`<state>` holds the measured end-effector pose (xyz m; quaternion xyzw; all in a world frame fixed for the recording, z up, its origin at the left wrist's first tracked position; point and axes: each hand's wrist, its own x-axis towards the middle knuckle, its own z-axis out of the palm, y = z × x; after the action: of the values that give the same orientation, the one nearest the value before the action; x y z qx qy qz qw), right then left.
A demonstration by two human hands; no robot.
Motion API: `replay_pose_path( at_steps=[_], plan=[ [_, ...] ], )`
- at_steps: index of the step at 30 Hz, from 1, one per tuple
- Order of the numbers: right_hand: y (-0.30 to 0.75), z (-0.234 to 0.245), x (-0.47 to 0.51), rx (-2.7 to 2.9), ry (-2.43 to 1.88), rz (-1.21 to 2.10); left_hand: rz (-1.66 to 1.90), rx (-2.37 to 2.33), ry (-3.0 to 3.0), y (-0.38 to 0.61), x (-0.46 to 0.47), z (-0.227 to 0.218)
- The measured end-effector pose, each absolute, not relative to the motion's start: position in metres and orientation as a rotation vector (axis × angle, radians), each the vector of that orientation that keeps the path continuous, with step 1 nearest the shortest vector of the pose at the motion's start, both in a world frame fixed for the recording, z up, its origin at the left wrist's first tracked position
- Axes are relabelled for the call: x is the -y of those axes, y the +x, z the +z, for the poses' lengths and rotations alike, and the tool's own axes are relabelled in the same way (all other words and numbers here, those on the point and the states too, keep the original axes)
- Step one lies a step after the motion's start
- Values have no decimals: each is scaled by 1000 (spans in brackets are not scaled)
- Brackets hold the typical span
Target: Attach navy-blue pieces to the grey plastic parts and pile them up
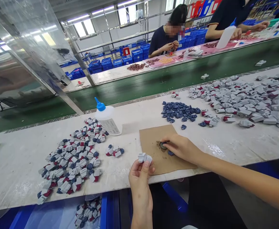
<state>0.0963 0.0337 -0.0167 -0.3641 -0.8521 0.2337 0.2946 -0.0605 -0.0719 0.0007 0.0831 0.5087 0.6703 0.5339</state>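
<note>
two bare hands work at a pale, glossy, slightly scuffed surface [130, 179]. the left hand [141, 173] is near its front edge, its grip clamped between thumb and fingers on a light grey piece [144, 157], blocky and ridged, with flat matte faces like moulded plastic. the right hand [181, 148] reaches over a brown sheet [153, 135], flat and cardboard-like; its fingertips are drawn together at a small dark disc [162, 146] with a wet-looking, brownish smear beside it. whether that grip is clamped on the disc or on something small, i cannot tell. a dark blue piece [170, 153], rounded and knobbly, lies on the sheet just under the right hand.

behind the sheet is a loose heap of dark blue pieces [179, 111], ribbed and lumpy. to the right spreads a wide bank of grey and dark red pieces [251, 98], angular and dull. to the left lies a long heap of three-colour pieces [75, 159], grey, dark red and blue, with a small cluster [115, 151] of the same kind near it. next to that heap stands a translucent soft plastic bottle [109, 120] with a tapering blue nozzle and a printed label. below the front edge, a blue bin [103, 210] lined with clear film holds more such pieces.

beyond runs a smooth green belt [139, 86]; across it a person in a dark top [160, 39] handles something small.
</note>
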Motion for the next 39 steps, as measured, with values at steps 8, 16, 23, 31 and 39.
replay_pose_path(
  at_steps=[8, 16, 23, 31, 39],
  plan=[
    [91, 11, -24, 1543, -1131, 1370, 1611, -1261, 222, -46, 72, 8],
    [79, 41, 1, 1410, -1047, 1494, 1552, -1188, 247, -33, 71, 17],
    [81, 41, 10, 1601, -997, 1300, 1508, -1159, 276, -33, 73, 16],
    [83, 45, 14, 1764, -971, 1095, 1516, -1196, 319, -32, 73, 18],
    [88, 46, 15, 1970, -871, 872, 1573, -1263, 412, -33, 75, 14]
  ],
)
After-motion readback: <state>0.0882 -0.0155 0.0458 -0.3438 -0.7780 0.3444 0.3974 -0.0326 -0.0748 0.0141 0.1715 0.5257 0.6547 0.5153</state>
